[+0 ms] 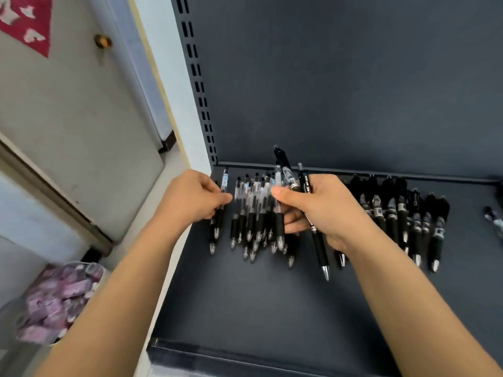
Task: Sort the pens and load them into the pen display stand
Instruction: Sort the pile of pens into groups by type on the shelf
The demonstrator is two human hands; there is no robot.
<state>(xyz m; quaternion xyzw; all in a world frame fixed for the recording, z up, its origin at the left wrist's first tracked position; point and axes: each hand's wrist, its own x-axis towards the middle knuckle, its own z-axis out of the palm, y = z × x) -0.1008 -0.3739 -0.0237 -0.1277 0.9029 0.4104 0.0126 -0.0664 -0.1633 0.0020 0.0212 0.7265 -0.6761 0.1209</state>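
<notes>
Presently, a pen bundle [292, 180] is being gripped by the right hand [326, 210] at frame centre, while a clear pen [223, 183], centre-left on the shelf [272, 295], is being pinched by the left hand [190, 197]; alignment with the neighbouring row [253, 213] is being advised

- On the shelf [272, 308], left pens [253, 213] lie tips frontward.
- Beside them, apart, lie right pens [402, 213].
- Left of the shelf, lower, sits a bag [54, 303].
</notes>
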